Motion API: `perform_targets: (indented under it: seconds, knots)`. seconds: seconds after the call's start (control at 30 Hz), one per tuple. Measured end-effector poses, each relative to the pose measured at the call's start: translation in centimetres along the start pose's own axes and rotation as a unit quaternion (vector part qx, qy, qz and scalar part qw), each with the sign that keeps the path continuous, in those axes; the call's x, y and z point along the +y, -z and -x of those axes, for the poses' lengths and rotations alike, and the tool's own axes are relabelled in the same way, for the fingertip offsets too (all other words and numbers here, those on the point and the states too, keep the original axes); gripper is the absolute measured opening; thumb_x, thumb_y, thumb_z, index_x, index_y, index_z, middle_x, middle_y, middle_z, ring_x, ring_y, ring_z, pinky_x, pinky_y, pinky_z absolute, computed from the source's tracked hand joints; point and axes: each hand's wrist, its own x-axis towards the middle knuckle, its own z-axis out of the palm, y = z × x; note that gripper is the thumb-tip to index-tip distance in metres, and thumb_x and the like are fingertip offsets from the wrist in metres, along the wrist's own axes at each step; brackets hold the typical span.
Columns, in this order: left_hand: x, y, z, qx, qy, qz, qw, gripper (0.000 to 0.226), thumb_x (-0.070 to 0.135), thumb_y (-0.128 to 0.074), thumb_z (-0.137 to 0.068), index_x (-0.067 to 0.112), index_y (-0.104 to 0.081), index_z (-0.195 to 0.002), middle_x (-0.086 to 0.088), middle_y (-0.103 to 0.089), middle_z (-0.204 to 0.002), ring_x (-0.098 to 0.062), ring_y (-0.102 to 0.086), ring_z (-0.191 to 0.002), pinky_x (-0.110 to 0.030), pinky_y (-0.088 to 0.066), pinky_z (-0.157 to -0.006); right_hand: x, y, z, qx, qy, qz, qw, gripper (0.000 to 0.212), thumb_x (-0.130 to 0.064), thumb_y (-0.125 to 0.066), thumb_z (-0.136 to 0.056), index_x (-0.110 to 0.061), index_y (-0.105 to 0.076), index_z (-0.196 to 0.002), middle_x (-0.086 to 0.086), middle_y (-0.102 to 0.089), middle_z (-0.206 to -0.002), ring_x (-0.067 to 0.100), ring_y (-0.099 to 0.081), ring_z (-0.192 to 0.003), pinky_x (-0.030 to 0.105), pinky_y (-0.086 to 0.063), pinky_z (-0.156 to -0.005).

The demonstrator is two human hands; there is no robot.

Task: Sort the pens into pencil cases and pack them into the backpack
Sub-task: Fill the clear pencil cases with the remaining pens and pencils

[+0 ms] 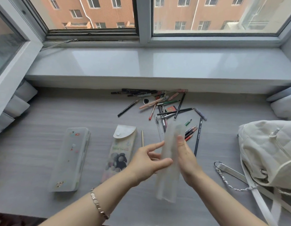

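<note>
Clasped in the right hand (186, 154), thumb in front, a blurred frosted pencil case (167, 181) meets the left hand (148, 162), thumb on it, fingers spread, hold unclear; loose pens (158, 101) lie beyond the grip, the backpack (264, 152) to its right.

One wide-angle view from the person's head, facing forward and tilted down over the grey table (35, 136); the left hand (148, 162), right hand (186, 155) and a blurred pencil case (167, 181) sit nearest the lens, low centre; the window (92, 13) spans the top, bowed by the lens; the backpack (268, 149) is cut by the right edge.
</note>
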Motion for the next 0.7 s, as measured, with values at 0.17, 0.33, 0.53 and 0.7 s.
perform_targets:
  seconds: [0.17, 0.33, 0.53, 0.7]
  knots:
    - [-0.3, 2.5, -0.3, -0.047, 0.030, 0.185, 0.981, 0.034, 0.024, -0.069, -0.066, 0.013, -0.067, -0.099, -0.005, -0.071, -0.087, -0.012, -0.069, -0.070, -0.028, -0.058, -0.065, 0.7, 2.0, -1.0, 0.007, -0.070, -0.057, 0.996, 0.047, -0.038, -0.026, -0.099, -0.011, -0.057, -0.121, 0.008, -0.069, -0.110, 0.019, -0.067, -0.097, 0.036, -0.052, -0.090]
    - [-1.7, 2.8, -0.6, 0.039, 0.030, 0.135, 0.990, 0.027, 0.016, -0.056, -0.088, 0.020, -0.063, -0.114, 0.007, -0.076, -0.084, -0.004, -0.070, -0.077, -0.016, -0.054, -0.066, -0.1, 3.2, -2.4, 0.070, -0.019, 0.180, 0.981, 0.026, -0.026, -0.037, -0.098, -0.013, -0.058, -0.102, 0.001, -0.068, -0.076, 0.005, -0.062, -0.056, 0.020, -0.048, -0.055]
    - [-0.4, 1.9, -1.4, 0.135, -0.008, 0.098, 0.986, 0.033, 0.022, -0.062, -0.086, 0.038, -0.053, -0.114, 0.007, -0.066, -0.089, -0.001, -0.059, -0.082, -0.016, -0.041, -0.060, -1.2, 7.3, -6.4, 0.223, -0.046, 0.508, 0.831, 0.043, -0.014, -0.053, -0.088, -0.003, -0.039, -0.128, 0.023, -0.049, -0.123, 0.039, -0.050, -0.112, 0.040, -0.042, -0.091]
    - [0.2, 1.6, -1.8, 0.150, -0.036, 0.099, 0.983, 0.036, 0.021, -0.063, -0.085, 0.037, -0.051, -0.115, 0.011, -0.061, -0.090, 0.010, -0.054, -0.081, -0.014, -0.041, -0.068, -0.9, 7.5, -6.7, 0.198, -0.032, 0.541, 0.816, 0.046, -0.007, -0.052, -0.083, -0.006, -0.038, -0.126, 0.020, -0.058, -0.107, 0.038, -0.056, -0.096, 0.037, -0.046, -0.076]
